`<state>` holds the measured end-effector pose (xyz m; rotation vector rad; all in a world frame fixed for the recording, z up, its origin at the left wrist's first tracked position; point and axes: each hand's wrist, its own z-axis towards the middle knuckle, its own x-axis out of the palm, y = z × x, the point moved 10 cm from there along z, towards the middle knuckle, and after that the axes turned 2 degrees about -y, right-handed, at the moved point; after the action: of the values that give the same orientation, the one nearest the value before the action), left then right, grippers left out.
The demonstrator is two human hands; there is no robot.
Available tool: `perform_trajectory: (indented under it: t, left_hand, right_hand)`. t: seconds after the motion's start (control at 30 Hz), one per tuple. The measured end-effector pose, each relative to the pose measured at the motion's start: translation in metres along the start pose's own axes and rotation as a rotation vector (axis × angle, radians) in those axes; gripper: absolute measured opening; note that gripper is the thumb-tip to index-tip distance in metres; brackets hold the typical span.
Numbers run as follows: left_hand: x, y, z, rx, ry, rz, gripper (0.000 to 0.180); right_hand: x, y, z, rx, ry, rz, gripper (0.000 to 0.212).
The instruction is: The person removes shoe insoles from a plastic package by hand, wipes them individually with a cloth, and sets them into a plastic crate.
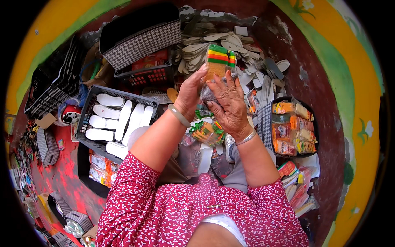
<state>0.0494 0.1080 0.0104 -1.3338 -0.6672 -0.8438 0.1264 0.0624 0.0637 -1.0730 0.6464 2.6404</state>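
Both my hands are raised in front of me around a clear plastic packet (217, 68), held upright. Through the plastic show a tan piece, a band of green, yellow and red stripes, and something greyish lower down. My left hand (191, 90) is closed on the packet's left edge. Across its lower front lies my right hand (230, 108), fingers bent over it and thumb at the bottom. A second clear packet (207, 132), tan and orange with green strips, rests below my hands near my lap.
White soles fill a dark crate (92, 123) on the left. A houndstooth box (142, 39) sits on another crate behind. Loose pale soles (197, 51) heap against the wall. On the right, a houndstooth basket (266, 127) holds orange packets. Bagged soles (300, 189) lie nearer me.
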Motion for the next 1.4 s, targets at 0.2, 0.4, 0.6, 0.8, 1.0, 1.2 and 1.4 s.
perform_trajectory:
  t: [0.2,0.4,0.6,0.8,1.0,1.2,1.4]
  left_hand:
    - [-0.016,0.027,0.002,-0.090,-0.006,0.040,0.039]
    - [-0.013,0.037,0.001,-0.107,0.046,0.072,0.047]
    - [0.003,0.017,-0.009,-0.045,0.058,0.140,0.047]
    - [-0.011,0.019,-0.001,-0.080,0.046,0.130,0.047]
    - [-0.024,0.026,0.000,-0.167,-0.038,0.166,0.041]
    - [-0.021,0.022,0.000,-0.152,0.011,0.130,0.037]
    - [-0.011,0.034,0.000,-0.181,0.092,0.119,0.039]
  right_hand:
    - [-0.014,-0.014,0.003,-0.066,-0.120,0.015,0.045]
    - [-0.038,-0.044,0.002,0.126,-0.415,0.071,0.035]
    - [-0.002,-0.158,-0.036,0.796,-0.485,1.012,0.025]
    - [-0.022,-0.181,-0.040,0.854,-0.567,1.604,0.025]
    - [-0.070,-0.181,-0.040,0.723,-0.566,1.039,0.033]
    - [-0.090,-0.171,-0.036,0.669,-0.626,1.004,0.023]
    - [-0.092,-0.181,-0.042,0.705,-0.710,1.254,0.035]
